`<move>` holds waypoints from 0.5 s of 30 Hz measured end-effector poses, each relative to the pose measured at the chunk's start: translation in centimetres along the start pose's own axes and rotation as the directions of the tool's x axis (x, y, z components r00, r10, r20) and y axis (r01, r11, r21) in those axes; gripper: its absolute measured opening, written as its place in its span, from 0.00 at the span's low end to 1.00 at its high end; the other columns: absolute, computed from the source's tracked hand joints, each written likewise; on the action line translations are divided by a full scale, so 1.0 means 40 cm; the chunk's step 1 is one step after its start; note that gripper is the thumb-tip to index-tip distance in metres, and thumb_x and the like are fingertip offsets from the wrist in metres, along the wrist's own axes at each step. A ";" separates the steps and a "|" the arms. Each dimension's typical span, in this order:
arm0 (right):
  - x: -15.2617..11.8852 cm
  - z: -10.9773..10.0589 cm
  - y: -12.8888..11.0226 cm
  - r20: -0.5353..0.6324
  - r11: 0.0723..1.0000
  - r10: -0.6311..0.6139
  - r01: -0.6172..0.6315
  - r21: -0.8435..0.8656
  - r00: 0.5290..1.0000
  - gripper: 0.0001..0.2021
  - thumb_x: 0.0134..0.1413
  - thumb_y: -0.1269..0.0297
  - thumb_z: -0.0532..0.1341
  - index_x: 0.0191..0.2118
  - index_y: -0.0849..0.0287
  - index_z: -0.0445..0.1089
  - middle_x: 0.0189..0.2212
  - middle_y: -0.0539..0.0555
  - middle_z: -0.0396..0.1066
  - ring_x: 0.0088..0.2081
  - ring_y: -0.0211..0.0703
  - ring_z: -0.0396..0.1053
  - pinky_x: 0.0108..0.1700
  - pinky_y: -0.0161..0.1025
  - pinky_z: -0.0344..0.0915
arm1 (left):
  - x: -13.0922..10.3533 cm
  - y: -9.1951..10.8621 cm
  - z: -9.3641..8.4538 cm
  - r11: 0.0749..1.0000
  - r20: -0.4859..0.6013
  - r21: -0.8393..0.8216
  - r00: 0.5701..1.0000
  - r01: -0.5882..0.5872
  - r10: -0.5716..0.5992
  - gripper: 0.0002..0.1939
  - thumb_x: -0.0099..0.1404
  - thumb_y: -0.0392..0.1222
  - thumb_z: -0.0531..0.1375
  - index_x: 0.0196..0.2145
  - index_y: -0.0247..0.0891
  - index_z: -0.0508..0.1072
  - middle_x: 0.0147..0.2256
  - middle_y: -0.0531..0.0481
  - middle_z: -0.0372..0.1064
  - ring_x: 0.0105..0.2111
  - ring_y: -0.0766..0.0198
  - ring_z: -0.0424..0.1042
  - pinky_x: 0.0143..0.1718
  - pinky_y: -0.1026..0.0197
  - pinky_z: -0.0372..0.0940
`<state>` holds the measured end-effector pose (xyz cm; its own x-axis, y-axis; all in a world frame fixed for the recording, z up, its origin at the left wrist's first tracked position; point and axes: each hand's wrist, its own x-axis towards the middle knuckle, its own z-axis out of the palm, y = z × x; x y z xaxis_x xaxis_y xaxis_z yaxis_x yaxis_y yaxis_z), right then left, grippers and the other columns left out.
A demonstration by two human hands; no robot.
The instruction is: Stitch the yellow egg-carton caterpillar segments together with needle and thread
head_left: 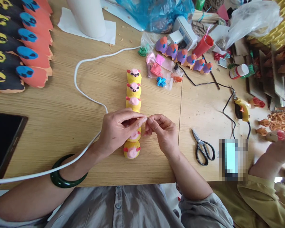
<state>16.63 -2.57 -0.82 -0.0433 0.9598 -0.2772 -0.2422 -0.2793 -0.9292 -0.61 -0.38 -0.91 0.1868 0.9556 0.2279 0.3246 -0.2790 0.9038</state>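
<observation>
A row of small yellow clay figures with pink faces and red ears runs down the table in front of me. The two farthest carry black marks on their faces; the third and the nearest have plain pink faces. Above the middle of the row, my left hand is closed in a pinch, thumb against forefinger. My right hand pinches too, its fingertips meeting those of the left. Whatever lies between the fingertips is too small to make out. Both hands partly cover the middle figures.
Bagged coloured clay and purple-orange figures lie beyond. Scissors, a yellow corded tool and a blurred phone-like device sit right, near a co-worker's hand. A white cable crosses left; a dark tablet lies there.
</observation>
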 end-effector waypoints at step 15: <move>0.037 -0.018 -0.007 -0.051 0.992 -0.064 0.058 -0.112 0.997 0.14 0.56 0.52 0.74 0.33 0.56 0.76 0.24 0.47 0.75 0.24 0.33 0.69 0.30 0.35 0.73 | 0.020 -0.007 -0.007 0.996 -0.133 -0.066 0.989 0.060 -0.068 0.13 0.75 0.47 0.61 0.37 0.43 0.84 0.34 0.51 0.83 0.33 0.63 0.80 0.36 0.60 0.72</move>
<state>17.34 -1.09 -1.15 0.0223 0.9731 -0.2291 -0.1343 -0.2242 -0.9652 -0.82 0.48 -0.88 0.0396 0.9765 0.2119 0.2733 -0.2146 0.9377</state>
